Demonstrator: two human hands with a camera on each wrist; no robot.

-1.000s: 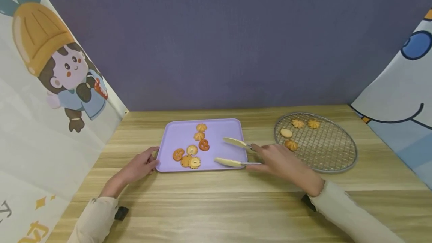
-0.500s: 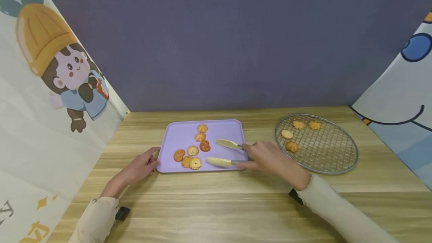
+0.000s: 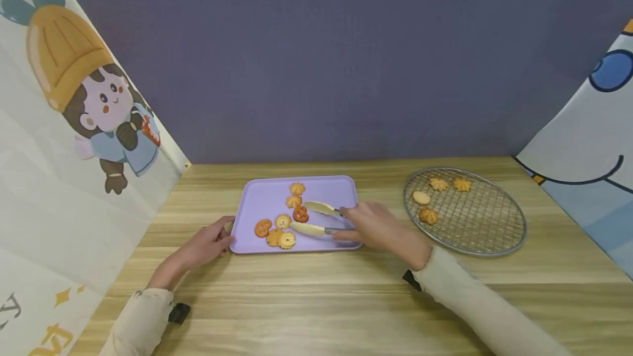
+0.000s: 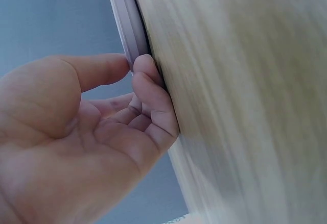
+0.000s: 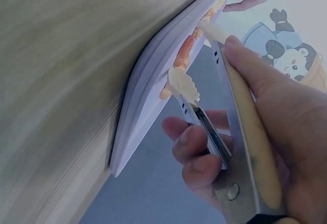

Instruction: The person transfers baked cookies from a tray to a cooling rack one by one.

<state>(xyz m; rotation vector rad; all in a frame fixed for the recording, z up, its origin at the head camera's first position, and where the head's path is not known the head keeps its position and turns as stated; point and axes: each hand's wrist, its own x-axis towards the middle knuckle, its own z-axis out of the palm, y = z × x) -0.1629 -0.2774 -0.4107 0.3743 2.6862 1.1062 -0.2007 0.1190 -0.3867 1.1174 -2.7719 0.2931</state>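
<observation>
My right hand (image 3: 378,228) grips a pair of tongs (image 5: 240,152) with cream tips. The tongs' tips are spread over the lilac tray (image 3: 336,185), on either side of a brown pretzel cookie (image 3: 300,214). Nothing sits between the tips but that pretzel's right side. At the tray's left edge, my left hand (image 3: 205,243) pinches the rim between thumb and fingers, as the left wrist view shows. Two fluted cookies (image 3: 294,201) lie behind the pretzel. To its left are another pretzel (image 3: 263,228), a ring-patterned cookie (image 3: 283,221) and overlapping round cookies (image 3: 286,240).
An oval wire rack (image 3: 475,224) stands to the right of the tray, with several cookies (image 3: 428,215) on its left part. The wooden table (image 3: 296,301) runs back to a dark wall (image 3: 316,70). Printed cloth panels (image 3: 39,207) flank both sides.
My right hand has carried the tongs leftward over the tray, and their tips have come nearer each other around the pretzel. The left hand has stayed on the tray's edge.
</observation>
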